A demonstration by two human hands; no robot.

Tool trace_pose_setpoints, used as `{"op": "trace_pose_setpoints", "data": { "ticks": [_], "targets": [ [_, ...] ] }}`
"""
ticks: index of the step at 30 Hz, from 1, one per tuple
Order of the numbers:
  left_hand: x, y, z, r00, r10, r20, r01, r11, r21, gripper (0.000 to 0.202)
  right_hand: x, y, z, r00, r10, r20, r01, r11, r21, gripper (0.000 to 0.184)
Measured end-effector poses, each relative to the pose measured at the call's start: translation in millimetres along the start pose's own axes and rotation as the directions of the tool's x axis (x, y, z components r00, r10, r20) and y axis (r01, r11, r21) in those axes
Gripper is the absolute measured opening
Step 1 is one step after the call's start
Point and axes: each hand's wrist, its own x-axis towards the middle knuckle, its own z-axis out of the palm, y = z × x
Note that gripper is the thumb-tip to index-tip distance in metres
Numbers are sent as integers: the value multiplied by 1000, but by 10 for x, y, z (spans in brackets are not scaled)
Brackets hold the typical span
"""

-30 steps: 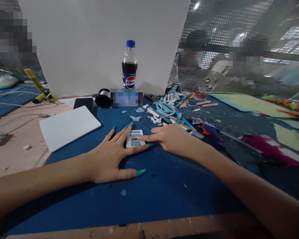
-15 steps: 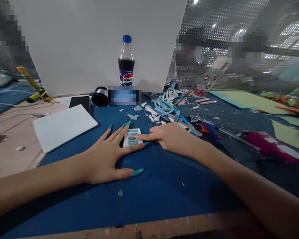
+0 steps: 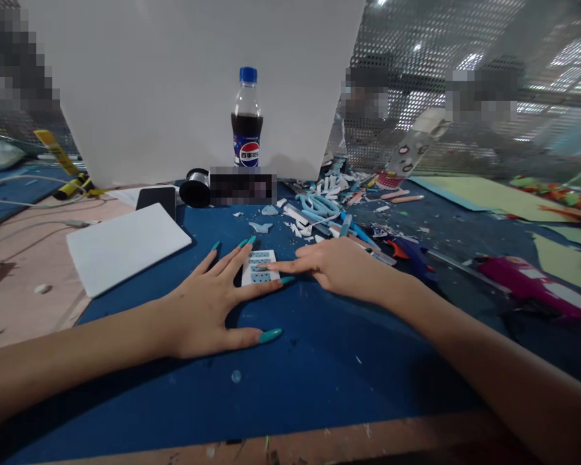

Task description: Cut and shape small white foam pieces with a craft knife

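A small white card [image 3: 244, 279] printed with rows of blue dotted strips lies on the blue mat [image 3: 290, 374]. My left hand [image 3: 201, 310] is spread flat on the mat, its long teal-nailed fingers reaching over the card's left and lower edges. From the right, my right hand [image 3: 336, 268] points in with its index finger stretched out, the tip on the strips in the middle of the card. Its other fingers are curled and partly hidden; I see nothing held in them. Just beyond the card lies a light-blue tail-shaped piece [image 3: 260, 228].
Behind the card stand a cola bottle [image 3: 247, 123] and a wire spool [image 3: 195, 187]. A white rectangular pad [image 3: 128, 248] and a dark phone-like slab [image 3: 155, 201] are at left. Scraps, pens and light-blue scissors [image 3: 319, 205] pile up beyond my right hand. A magenta glue gun [image 3: 527, 281] lies right.
The whole view has shifted slightly. Both hands keep the same place on the card, and the right index fingertip stays on the strips. The screen behind the card has gone from blue to dark.
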Motion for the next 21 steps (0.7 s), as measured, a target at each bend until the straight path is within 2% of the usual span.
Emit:
{"op": "trace_pose_setpoints", "data": {
  "ticks": [12,21],
  "targets": [
    [-2,-18,19,1000,11,-23,-12,1000,-15,64,-20,19,-33,999,19,34,-20,999,28,67],
    [-3,-4,-6,1000,1,1,-1,1000,-13,64,-47,48,-59,997,23,78,-25,999,32,65]
  ]
}}
